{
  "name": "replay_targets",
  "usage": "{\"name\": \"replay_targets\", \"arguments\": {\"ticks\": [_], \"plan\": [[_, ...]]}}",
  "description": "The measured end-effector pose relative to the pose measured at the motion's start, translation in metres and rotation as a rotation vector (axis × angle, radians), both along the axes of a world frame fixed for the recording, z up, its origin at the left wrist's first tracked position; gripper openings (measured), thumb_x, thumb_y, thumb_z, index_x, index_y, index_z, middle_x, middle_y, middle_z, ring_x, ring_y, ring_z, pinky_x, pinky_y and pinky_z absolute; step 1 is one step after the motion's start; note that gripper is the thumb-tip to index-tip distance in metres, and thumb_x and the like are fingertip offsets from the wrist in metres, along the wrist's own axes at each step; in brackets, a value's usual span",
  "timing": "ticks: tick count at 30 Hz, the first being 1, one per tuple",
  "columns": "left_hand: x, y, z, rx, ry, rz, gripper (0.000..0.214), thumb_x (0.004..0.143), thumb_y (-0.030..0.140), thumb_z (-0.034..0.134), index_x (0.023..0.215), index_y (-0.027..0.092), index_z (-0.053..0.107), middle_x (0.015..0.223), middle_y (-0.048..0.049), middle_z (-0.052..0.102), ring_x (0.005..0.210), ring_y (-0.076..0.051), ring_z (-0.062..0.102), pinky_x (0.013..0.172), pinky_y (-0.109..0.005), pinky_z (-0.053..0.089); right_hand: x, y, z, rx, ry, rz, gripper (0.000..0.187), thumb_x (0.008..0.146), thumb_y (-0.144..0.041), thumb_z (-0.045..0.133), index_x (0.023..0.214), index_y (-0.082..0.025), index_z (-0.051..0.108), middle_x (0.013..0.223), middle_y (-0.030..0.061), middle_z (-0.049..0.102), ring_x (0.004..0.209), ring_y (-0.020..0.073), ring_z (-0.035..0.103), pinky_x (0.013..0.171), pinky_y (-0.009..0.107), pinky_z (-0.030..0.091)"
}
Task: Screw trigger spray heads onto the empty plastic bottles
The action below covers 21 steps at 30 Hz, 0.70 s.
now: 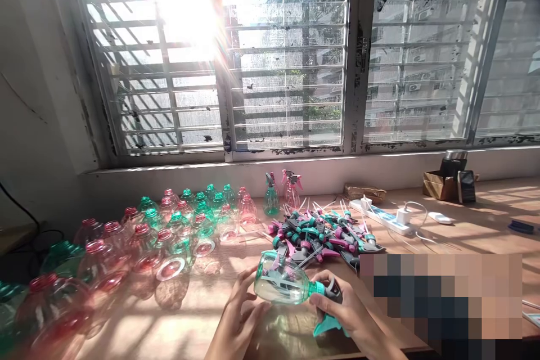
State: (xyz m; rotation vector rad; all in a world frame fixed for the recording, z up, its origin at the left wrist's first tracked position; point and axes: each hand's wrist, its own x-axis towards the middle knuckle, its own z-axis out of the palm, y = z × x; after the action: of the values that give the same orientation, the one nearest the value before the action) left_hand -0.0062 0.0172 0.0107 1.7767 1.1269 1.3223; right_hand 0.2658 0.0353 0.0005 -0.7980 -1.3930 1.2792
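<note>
A clear green spray bottle (282, 281) lies on its side in the air above the table's front edge, its base to the left. My left hand (242, 309) grips the base end, with the fingers partly hidden behind it. My right hand (343, 306) is closed around the grey and teal spray head (324, 292) at the bottle's neck, and the teal trigger (329, 324) hangs below the fingers. A white dip tube shows inside the bottle. Just beyond lies a heap of loose spray heads (314, 230) in pink, teal and grey.
Several open pink and green bottles (141, 242) stand in rows on the left. At the back are a green spray bottle (270, 197) and a pink one (291, 191). A power strip (382, 217), a cardboard box (439, 185) and a phone (466, 187) are to the right.
</note>
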Motion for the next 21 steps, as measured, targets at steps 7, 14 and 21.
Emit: {"name": "replay_targets", "arguments": {"ticks": [7,14,21], "plan": [[0.005,-0.002,0.001,-0.052,-0.105,-0.001,0.048,0.100,0.055,0.059,0.143,0.032,0.062,0.161,-0.0097,0.049,0.119,-0.031,0.068,0.099,-0.039,0.060,0.001,0.000,-0.003,0.022,-0.061,-0.008,0.044,0.083,-0.054,0.084,0.104,-0.020,0.064,0.068,-0.0050,0.061,0.060,0.0159,0.061,0.059,0.027,0.046],[-0.004,0.005,-0.006,0.021,-0.014,-0.008,0.044,0.101,0.051,0.060,0.141,0.032,0.065,0.159,-0.0108,0.049,0.140,-0.034,0.053,0.104,-0.036,0.056,-0.001,-0.003,0.007,-0.033,0.012,-0.011,0.046,0.080,-0.058,0.084,0.098,-0.020,0.063,0.067,-0.0021,0.068,0.058,0.0186,0.063,0.059,0.029,0.047],[0.004,-0.003,0.000,-0.065,-0.102,0.015,0.048,0.095,0.055,0.067,0.139,0.034,0.065,0.166,-0.0077,0.042,0.105,-0.025,0.072,0.094,-0.035,0.063,-0.001,-0.003,0.005,-0.034,0.004,-0.011,0.045,0.079,-0.057,0.085,0.094,-0.020,0.063,0.066,-0.0025,0.068,0.056,0.0179,0.063,0.057,0.029,0.045]]}}
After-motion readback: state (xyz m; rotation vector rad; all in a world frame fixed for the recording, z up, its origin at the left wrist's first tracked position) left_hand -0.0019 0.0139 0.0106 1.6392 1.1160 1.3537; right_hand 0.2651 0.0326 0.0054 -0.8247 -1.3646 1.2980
